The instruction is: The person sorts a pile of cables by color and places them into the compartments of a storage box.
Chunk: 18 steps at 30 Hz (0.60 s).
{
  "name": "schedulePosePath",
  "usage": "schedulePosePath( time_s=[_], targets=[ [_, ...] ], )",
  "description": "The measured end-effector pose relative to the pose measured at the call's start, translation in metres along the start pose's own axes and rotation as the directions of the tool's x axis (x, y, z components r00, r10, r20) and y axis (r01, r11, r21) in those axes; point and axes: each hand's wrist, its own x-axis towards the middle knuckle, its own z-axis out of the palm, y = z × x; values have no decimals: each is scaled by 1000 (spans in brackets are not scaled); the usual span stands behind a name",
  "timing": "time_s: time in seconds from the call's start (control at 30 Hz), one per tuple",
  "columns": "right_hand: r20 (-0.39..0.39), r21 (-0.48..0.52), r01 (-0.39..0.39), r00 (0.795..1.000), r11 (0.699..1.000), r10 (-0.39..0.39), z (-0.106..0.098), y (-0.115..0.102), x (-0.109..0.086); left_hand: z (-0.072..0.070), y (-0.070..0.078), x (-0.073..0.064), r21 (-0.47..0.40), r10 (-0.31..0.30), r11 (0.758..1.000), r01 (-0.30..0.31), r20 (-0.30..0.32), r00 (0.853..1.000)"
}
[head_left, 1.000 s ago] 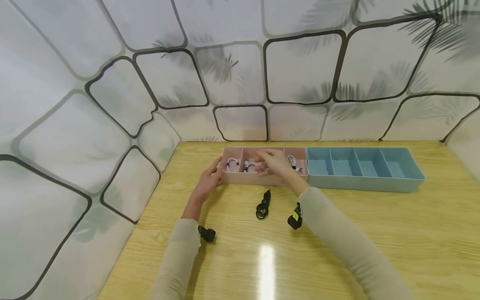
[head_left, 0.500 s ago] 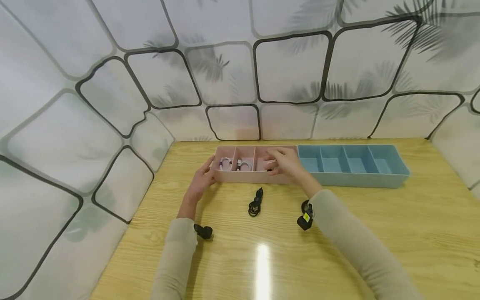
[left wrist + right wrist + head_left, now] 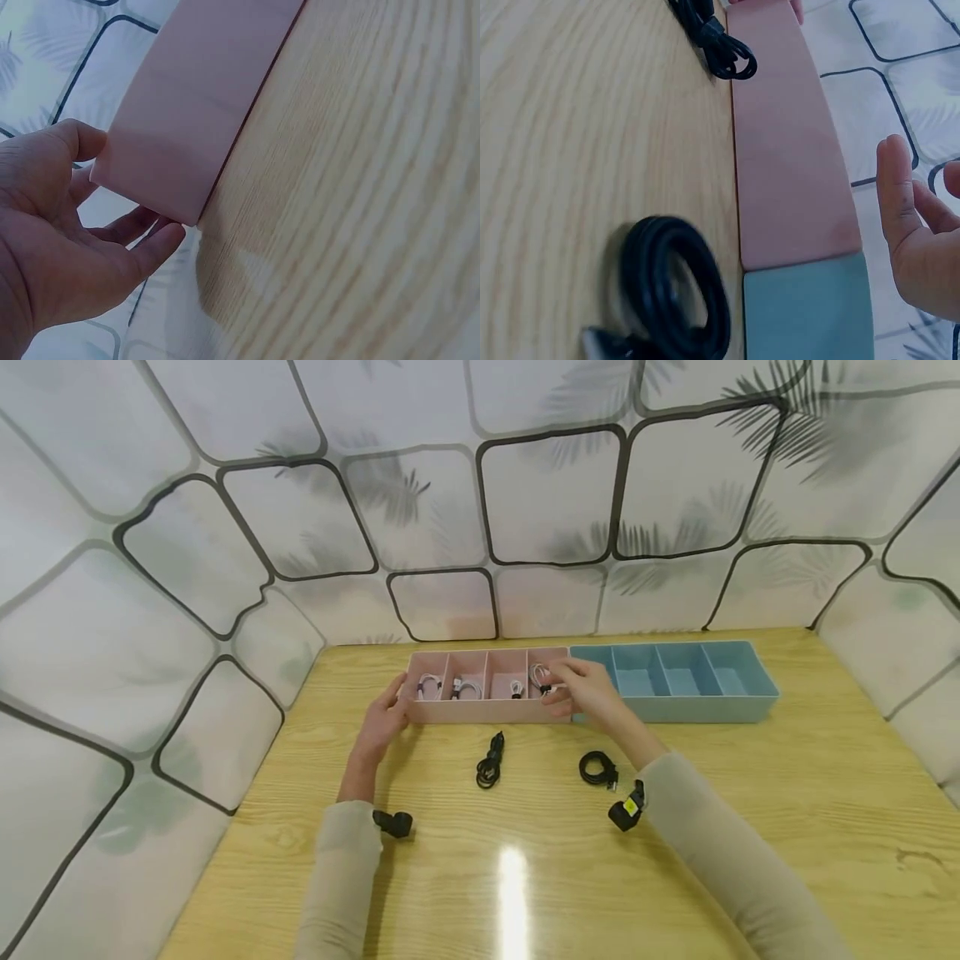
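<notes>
My left hand (image 3: 381, 727) grips the left end of a long pink divided box (image 3: 480, 713). In the left wrist view its thumb lies at the upper rim and the other fingers at the end wall. Bundled white cables lie in the pink compartments: one (image 3: 467, 691) in the second, a small one (image 3: 516, 690) in the third, and a looped one (image 3: 536, 677) in the rightmost. Over the box's right end is my right hand (image 3: 596, 692), its fingers loosely bent with nothing visible between them; it partly covers the rightmost compartment.
A blue divided box (image 3: 690, 710) adjoins the pink one on the right. On the wooden table in front lie a bundled black cable (image 3: 489, 764) and a coiled black cable (image 3: 595, 768). A patterned wall (image 3: 547, 602) rises behind the boxes.
My right hand has moved right along the pink box, from over the third compartment to its right end, uncovering the third compartment's cable and the coiled black cable. My left hand stays at the box.
</notes>
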Motion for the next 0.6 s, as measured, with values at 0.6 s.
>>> schedulePosePath(
  time_s=[0.6],
  targets=[
    [89,-213,202,978,956,-187,-58,15,-52,-2,-9,4,-42,-33,999,34,41,999]
  ],
)
